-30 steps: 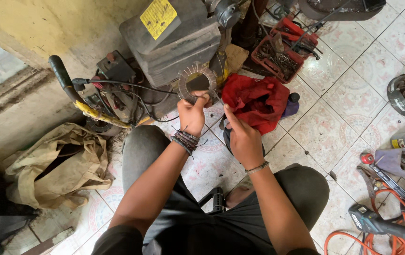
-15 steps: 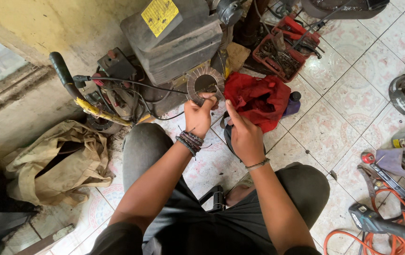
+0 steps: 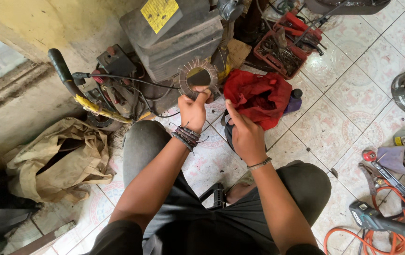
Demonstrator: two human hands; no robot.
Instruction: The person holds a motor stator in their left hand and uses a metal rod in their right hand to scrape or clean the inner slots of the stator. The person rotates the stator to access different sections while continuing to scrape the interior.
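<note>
The left hand point(image 3: 192, 111) is pinched shut on the lower rim of a ring-shaped metal stator core point(image 3: 197, 78), thumb and fingers closed over its edge, holding it up on edge so the hollow centre faces upward. The core, with its fine radial slots round the rim, sits at about twelve o'clock from that hand, in front of a dark grey machine housing point(image 3: 174, 40) with a yellow label. A stack of braided bracelets point(image 3: 186, 136) wraps the left wrist.

The right hand point(image 3: 244, 134) is just beside it, at four o'clock from the core, half open with the thumb stretched toward the left hand; it seems to hold nothing, though whether the fingers touch the dark thing beneath them I cannot tell. Just past its fingertips, at one o'clock, lies a crumpled red cloth point(image 3: 259, 97).

Further out, a red tray of tools point(image 3: 282, 47) stands at one o'clock, a tan canvas bag point(image 3: 58, 158) slumps at nine o'clock by the wall, and an orange cable point(image 3: 400, 222) coils at four o'clock on the tiled floor point(image 3: 344, 113).
</note>
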